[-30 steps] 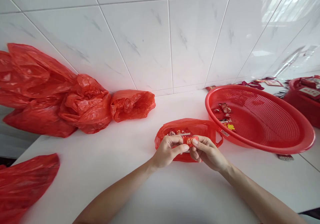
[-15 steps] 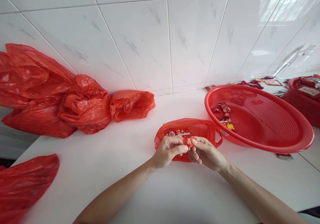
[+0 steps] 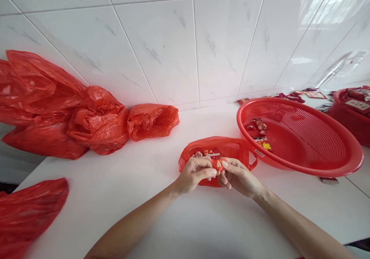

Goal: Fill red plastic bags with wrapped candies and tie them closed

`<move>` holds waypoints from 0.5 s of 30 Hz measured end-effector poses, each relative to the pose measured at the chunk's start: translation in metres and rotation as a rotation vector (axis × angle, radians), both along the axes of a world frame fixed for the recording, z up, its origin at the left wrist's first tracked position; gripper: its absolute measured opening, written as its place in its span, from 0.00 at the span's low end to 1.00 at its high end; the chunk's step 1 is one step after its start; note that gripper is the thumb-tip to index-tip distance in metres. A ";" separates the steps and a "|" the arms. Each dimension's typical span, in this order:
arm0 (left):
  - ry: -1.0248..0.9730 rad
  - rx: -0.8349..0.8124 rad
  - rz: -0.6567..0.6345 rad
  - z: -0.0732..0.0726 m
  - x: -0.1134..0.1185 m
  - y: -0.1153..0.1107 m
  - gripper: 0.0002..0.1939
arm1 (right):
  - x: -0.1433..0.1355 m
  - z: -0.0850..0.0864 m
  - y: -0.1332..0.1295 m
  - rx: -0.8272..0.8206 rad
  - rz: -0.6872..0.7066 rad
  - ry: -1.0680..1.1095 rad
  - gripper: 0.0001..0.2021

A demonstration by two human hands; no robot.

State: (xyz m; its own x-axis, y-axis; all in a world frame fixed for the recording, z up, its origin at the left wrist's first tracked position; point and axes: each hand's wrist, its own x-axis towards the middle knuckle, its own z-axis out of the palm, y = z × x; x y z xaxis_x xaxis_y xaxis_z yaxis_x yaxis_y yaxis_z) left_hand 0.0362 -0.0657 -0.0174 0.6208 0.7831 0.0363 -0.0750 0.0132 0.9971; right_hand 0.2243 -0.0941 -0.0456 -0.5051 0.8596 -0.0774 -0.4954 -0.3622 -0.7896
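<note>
Between my two hands is a small red wrapped candy [image 3: 218, 164] with gold marks on its wrapper. My left hand [image 3: 194, 174] pinches its left end between thumb and fingers. From the other side, my right hand [image 3: 238, 176] grips the right end, its lower fingers curled beneath. Both hands are over the near part of an open red plastic bag [image 3: 231, 145]. Several red packets with white print [image 3: 212, 153] lie inside that bag, partly hidden behind my fingers.
Right of the bag, a large red perforated basket [image 3: 306, 132] holds several small packets [image 3: 260, 126] at its left. Crumpled red plastic bags [image 3: 98, 116] stand along the tiled wall at left. Another red bag [image 3: 34, 212] lies front left. A filled red container [image 3: 352, 116] stands far right.
Almost nothing differs. My right hand's lower fingers have shifted slightly; both hands stay on the candy over the bag.
</note>
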 end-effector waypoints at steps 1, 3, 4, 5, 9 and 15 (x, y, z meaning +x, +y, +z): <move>-0.002 0.005 -0.004 -0.001 0.000 0.000 0.12 | 0.000 0.001 0.000 0.013 -0.004 -0.010 0.18; -0.005 0.018 -0.024 -0.001 0.000 0.000 0.10 | 0.001 0.001 0.000 0.057 -0.034 -0.052 0.18; -0.005 0.020 -0.041 -0.001 0.000 0.000 0.10 | 0.001 0.002 0.000 0.086 -0.062 -0.083 0.17; -0.001 0.016 -0.056 -0.001 0.000 0.000 0.10 | 0.001 0.002 -0.001 0.117 -0.090 -0.119 0.17; 0.101 0.041 0.021 0.002 0.001 0.001 0.18 | 0.003 0.003 -0.001 0.239 -0.168 -0.273 0.16; 0.056 0.095 0.285 0.007 -0.007 0.014 0.19 | 0.012 0.014 0.003 0.325 -0.368 -0.415 0.17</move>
State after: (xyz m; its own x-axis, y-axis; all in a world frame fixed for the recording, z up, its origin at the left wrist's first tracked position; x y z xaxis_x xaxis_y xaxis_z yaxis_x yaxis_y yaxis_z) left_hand 0.0290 -0.0521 -0.0103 0.3796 0.9208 0.0898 -0.0067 -0.0943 0.9955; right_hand 0.2367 -0.0912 -0.0311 -0.1563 0.9835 0.0907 -0.1712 0.0634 -0.9832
